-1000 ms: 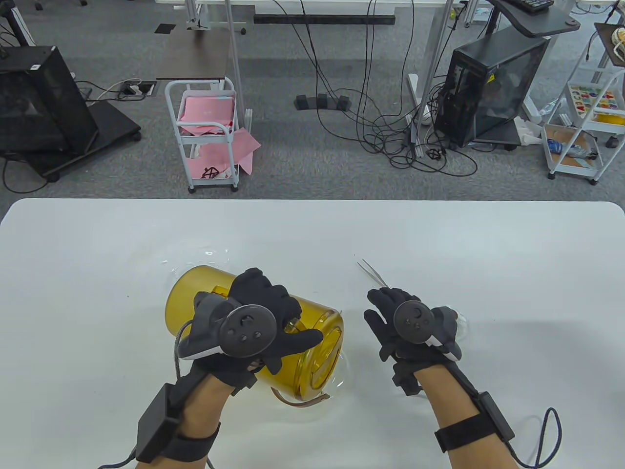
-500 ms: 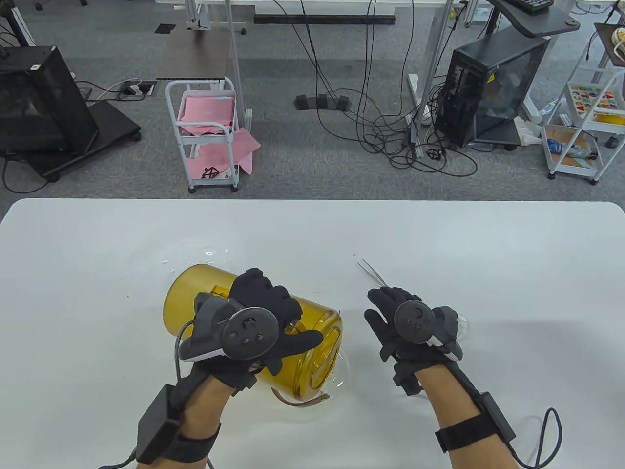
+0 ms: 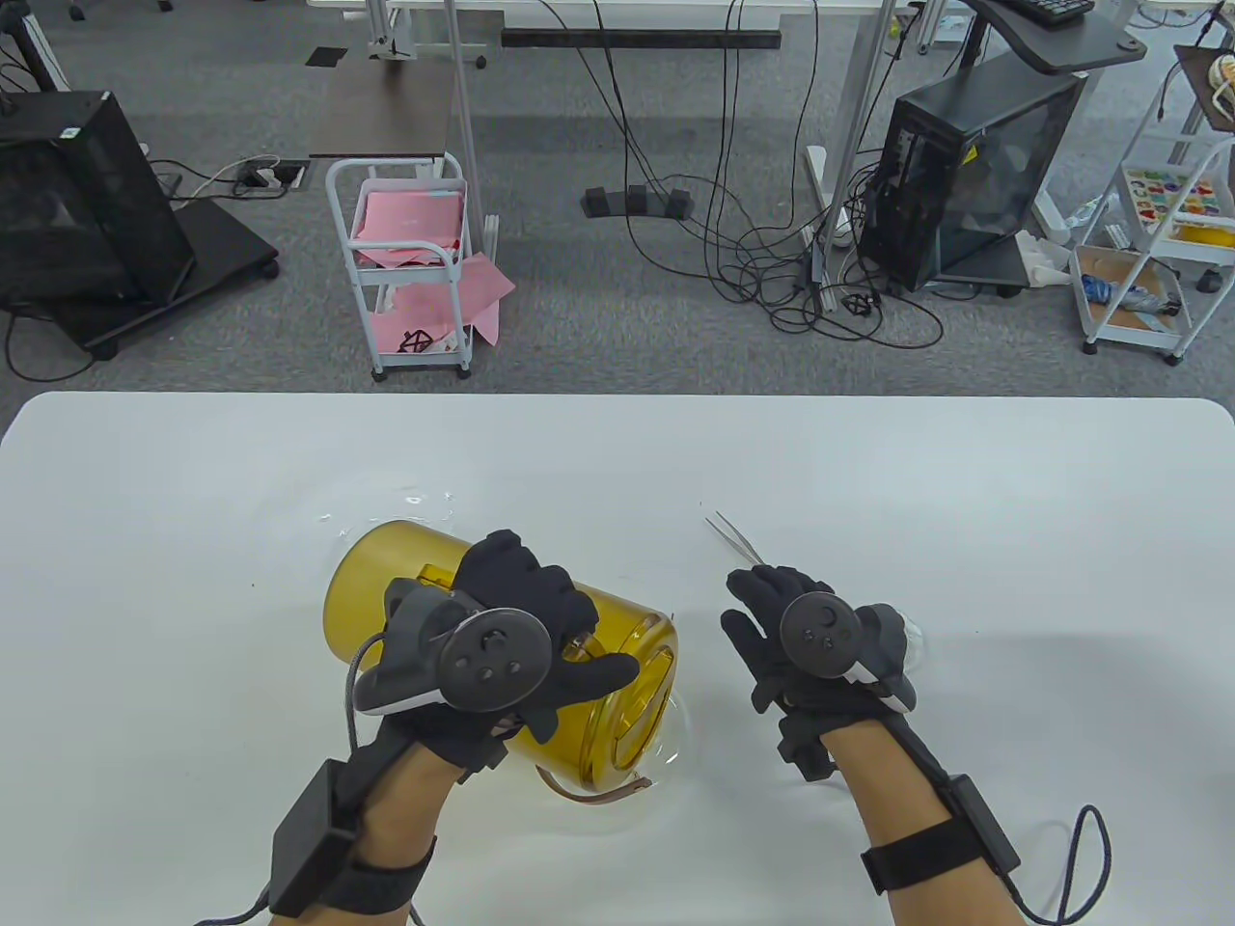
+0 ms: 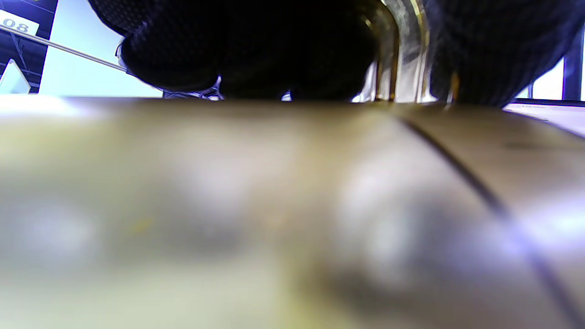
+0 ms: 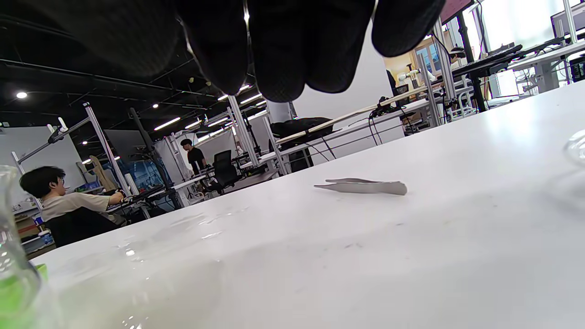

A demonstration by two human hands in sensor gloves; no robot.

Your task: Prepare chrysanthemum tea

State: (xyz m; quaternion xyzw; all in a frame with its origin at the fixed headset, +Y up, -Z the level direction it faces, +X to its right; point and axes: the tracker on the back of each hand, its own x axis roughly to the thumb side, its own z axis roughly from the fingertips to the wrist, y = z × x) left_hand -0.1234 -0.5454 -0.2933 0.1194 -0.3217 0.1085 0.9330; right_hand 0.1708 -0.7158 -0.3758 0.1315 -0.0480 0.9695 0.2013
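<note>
A big amber-yellow jar lies tilted on its side at the table's middle left, mouth towards the lower right, with a brown strap hanging under the rim. My left hand grips it from above, fingers and thumb curled round its body. The left wrist view shows only the blurred jar wall under dark fingers. My right hand hovers just above the table with fingers hanging loosely and holds nothing. Metal tweezers lie flat just beyond its fingertips.
Clear liquid is pooled on the white table behind the jar and under its mouth. A clear glass vessel peeks out beside my right hand. In the right wrist view a glass edge stands at the left.
</note>
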